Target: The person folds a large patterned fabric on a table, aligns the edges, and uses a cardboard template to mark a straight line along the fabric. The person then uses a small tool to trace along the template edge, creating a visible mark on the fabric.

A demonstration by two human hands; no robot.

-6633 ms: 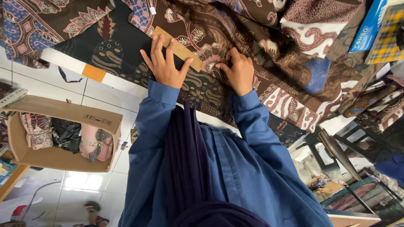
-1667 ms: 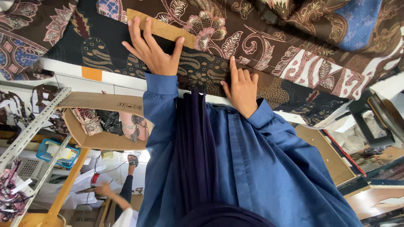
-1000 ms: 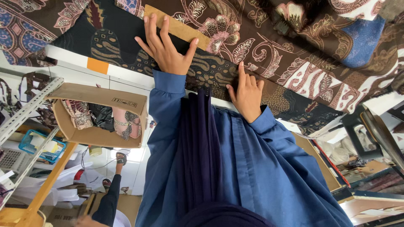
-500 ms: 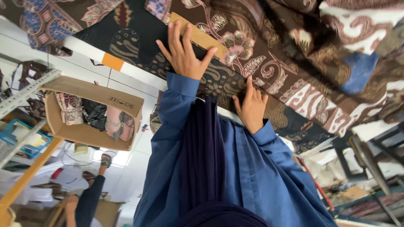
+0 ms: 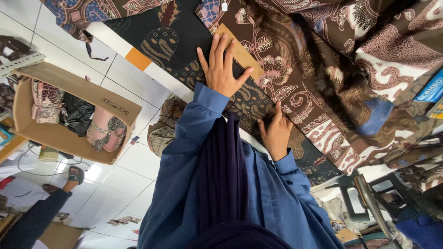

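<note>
My left hand (image 5: 221, 69) lies flat, fingers spread, on a tan cardboard strip (image 5: 242, 51) that rests on dark brown patterned batik cloth (image 5: 323, 92). My right hand (image 5: 276, 136) presses on the same cloth closer to my body, near the edge of the white surface; its fingers point towards the strip. Both arms are in blue sleeves, and a dark scarf hangs between them. Part of the strip is hidden under my left palm.
An open cardboard box (image 5: 60, 136) holding folded fabrics (image 5: 104, 131) stands on the white tiled floor at left. A cloth bundle (image 5: 161, 129) lies beside my left sleeve. Another person's sandalled foot (image 5: 74, 175) is at lower left. A dark stool frame (image 5: 355, 203) stands at lower right.
The view has swung and tilted. My left hand stays on the strip, and my right hand has slid along the cloth closer to it.
</note>
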